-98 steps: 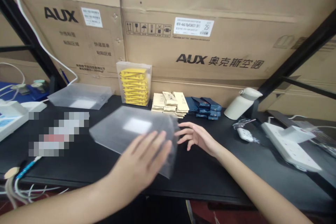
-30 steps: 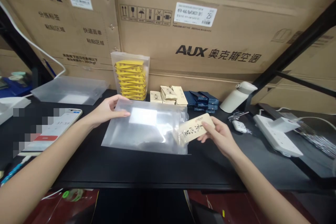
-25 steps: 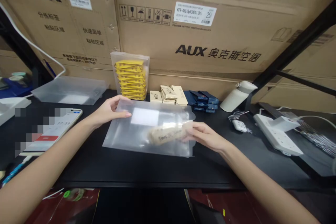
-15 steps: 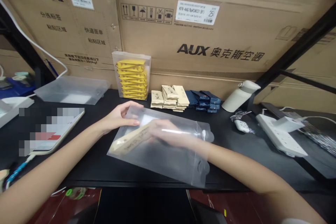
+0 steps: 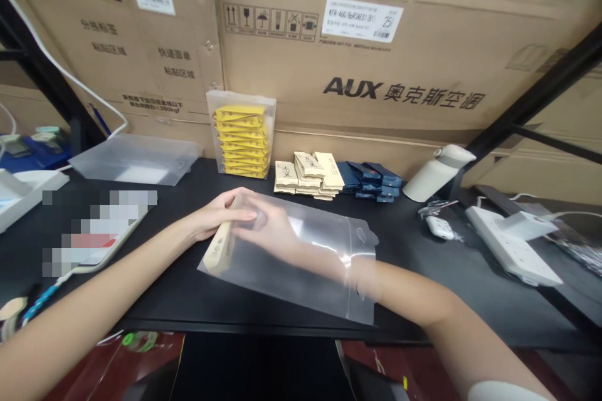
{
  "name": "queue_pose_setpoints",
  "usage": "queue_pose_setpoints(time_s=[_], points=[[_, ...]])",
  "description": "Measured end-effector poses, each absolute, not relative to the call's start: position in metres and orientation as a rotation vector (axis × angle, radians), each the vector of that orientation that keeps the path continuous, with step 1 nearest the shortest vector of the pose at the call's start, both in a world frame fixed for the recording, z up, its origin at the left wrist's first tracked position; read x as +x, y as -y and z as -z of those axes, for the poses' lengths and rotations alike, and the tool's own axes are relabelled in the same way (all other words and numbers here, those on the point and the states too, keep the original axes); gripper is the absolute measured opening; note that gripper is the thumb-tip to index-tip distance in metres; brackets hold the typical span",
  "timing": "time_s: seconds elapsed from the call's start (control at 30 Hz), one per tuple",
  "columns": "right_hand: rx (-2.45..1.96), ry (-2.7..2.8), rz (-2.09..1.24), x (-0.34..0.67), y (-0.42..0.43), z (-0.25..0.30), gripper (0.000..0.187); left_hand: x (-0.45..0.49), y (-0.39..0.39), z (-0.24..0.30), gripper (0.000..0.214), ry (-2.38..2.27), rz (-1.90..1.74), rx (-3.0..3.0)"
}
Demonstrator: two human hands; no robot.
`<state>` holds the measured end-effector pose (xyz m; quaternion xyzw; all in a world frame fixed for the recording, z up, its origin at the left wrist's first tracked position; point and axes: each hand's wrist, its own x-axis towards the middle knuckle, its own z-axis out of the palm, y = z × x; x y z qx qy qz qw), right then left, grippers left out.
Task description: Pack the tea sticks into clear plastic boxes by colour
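Note:
A frosted clear plastic box lies on its side over the black table, its flapped end open to the right. My left hand is closed around the far corner of its left end, thumb on the top face. Through the open end reaches my right hand, seen blurred through the plastic. Its fingers are on a beige packet, which stands flat against the box's left end wall. Behind the box lie a pile of beige packets and a stack of dark blue packets.
An upright clear box of yellow packets stands against the carton. Left are another clear box and a phone. A bottle, earphone case and power strip are at right.
My right hand has pushed deeper to the left inside the box. The beige packet has turned from slanted to flat against the left end wall. My left hand keeps its hold.

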<state>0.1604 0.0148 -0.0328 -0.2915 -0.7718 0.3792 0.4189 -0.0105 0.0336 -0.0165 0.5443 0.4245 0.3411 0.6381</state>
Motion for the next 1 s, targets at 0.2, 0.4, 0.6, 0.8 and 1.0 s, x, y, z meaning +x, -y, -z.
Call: queue_pose_setpoints(time_s=[0.2, 0.4, 0.6, 0.8, 1.0], points=[[-0.867, 1.960, -1.422, 0.210, -0.016, 0.039, 0.054, -0.047, -0.051, 0.006, 0.049, -1.064, -0.702, 1.401], [-0.958, 2.354, -1.623, 0.306, -0.017, -0.011, 0.025, -0.068, -0.061, 0.000, 0.045, -1.153, -0.651, 1.344], [-1.087, 2.294, -0.831, 0.311, -0.053, -0.052, 0.027, -0.066, -0.060, 0.001, 0.046, -1.148, -0.641, 1.382], [-0.851, 2.665, 0.161, 0.250, -0.099, -0.032, 0.018, -0.068, -0.059, 0.002, 0.046, -1.145, -0.637, 1.362], [-1.068, 2.863, 0.376, 0.218, -0.105, -0.025, 0.013, -0.066, -0.058, 0.000, 0.046, -1.146, -0.637, 1.339]])
